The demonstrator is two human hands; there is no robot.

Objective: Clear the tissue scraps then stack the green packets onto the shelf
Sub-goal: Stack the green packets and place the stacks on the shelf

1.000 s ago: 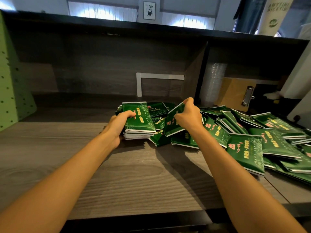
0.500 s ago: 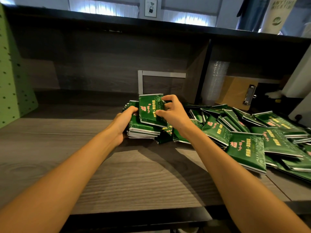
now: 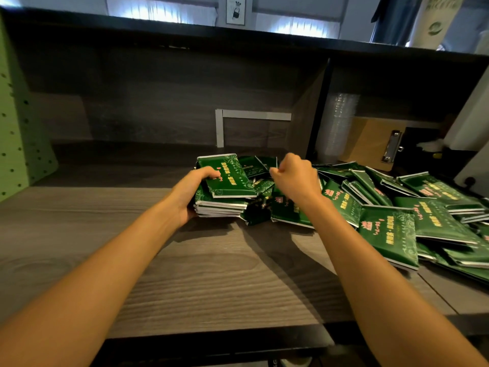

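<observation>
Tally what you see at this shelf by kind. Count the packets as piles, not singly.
Hands: 2, left hand and right hand
Neat packet stack: 1
Loose packet heap: 1
Clipboard: 1
Clear cup stack: 1
Total: 6

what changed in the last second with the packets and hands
The right hand carried one green packet leftward from the loose pile, laid it on top of the stack, let go and drew back to the right, fingers curled. The left hand still grips the stack's left side; the pile on the shelf lies as before.
</observation>
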